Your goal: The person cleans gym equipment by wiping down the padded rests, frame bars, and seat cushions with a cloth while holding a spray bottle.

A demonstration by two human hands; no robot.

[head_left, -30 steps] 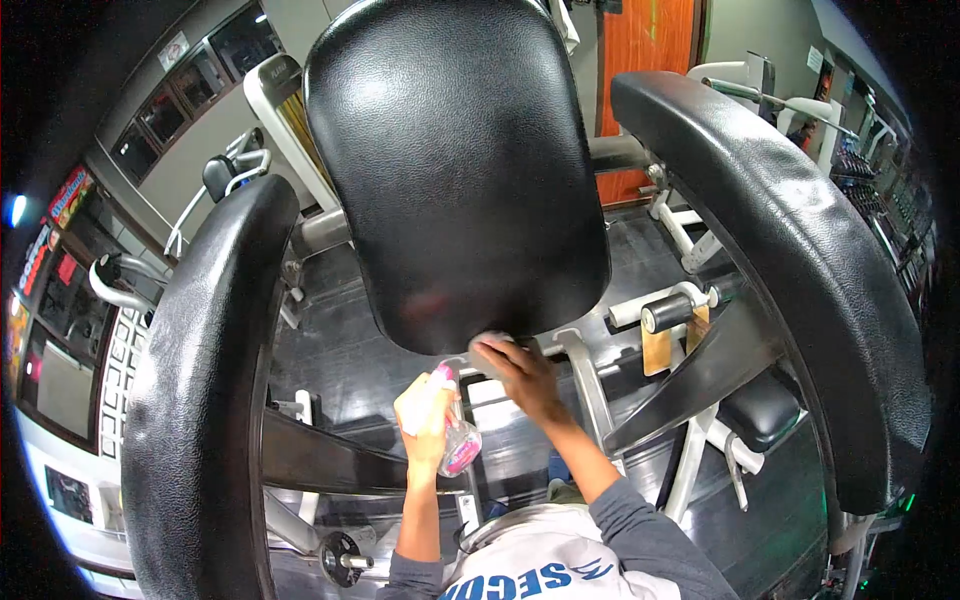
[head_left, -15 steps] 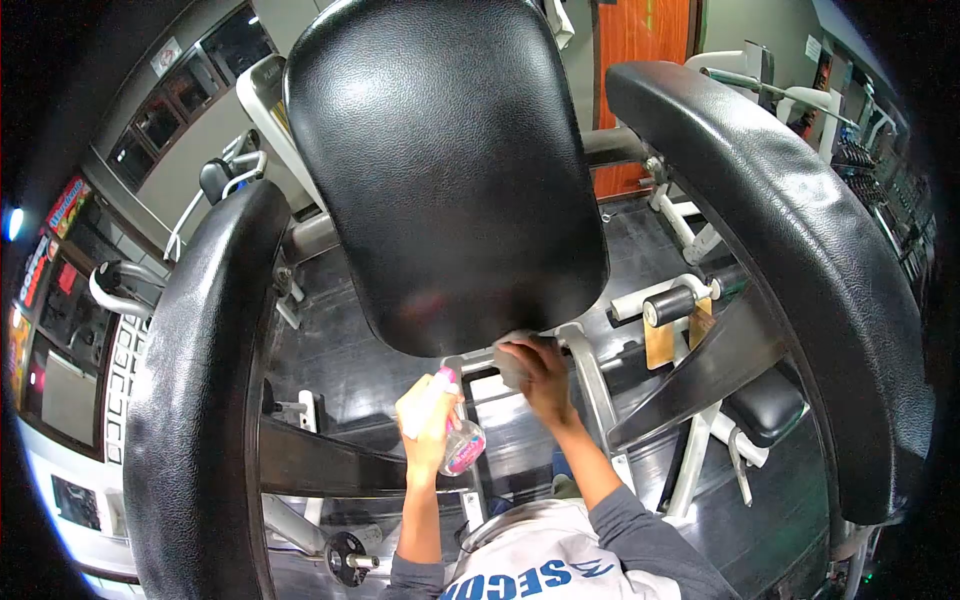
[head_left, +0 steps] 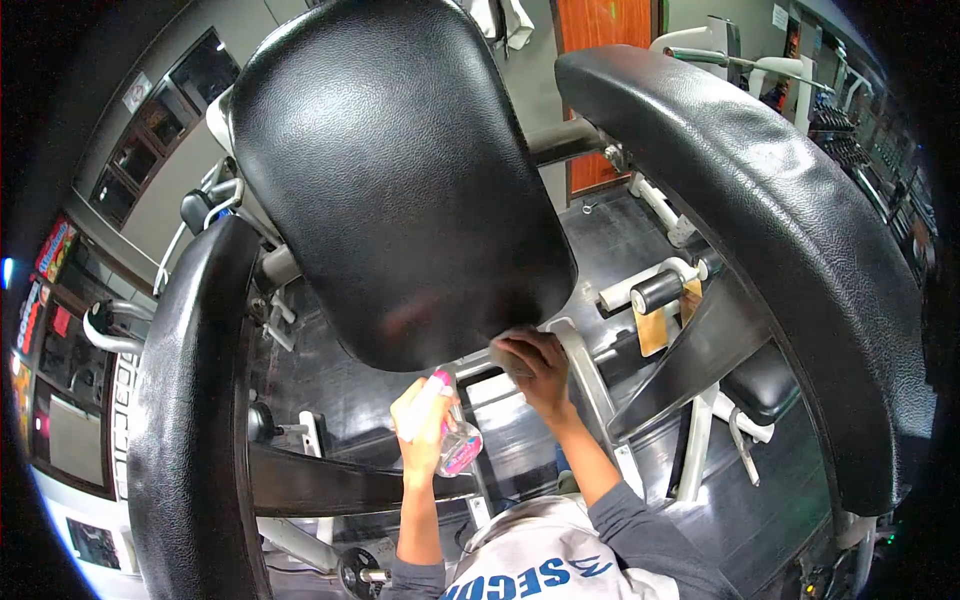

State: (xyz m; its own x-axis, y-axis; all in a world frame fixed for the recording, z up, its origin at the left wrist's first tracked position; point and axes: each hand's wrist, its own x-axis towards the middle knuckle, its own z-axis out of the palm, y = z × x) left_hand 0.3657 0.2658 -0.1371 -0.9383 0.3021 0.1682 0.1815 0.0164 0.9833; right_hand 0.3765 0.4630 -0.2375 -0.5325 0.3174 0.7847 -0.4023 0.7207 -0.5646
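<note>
My left hand is wrapped round a clear spray bottle with a pink nozzle and pink label, just below the padded backrest. My right hand holds a greyish cloth at the lower right edge of the black backrest. Faint reddish and dark reflections show on the lower part of the pad. Part of the cloth is hidden by my fingers.
Long black padded arms curve along the left and right sides. Beyond are a roller pad, a black seat, a weight plate and an orange door.
The view has turned, so the backrest now leans and sits further left. My right hand and cloth have shifted right along its lower edge. My left hand still holds the bottle.
</note>
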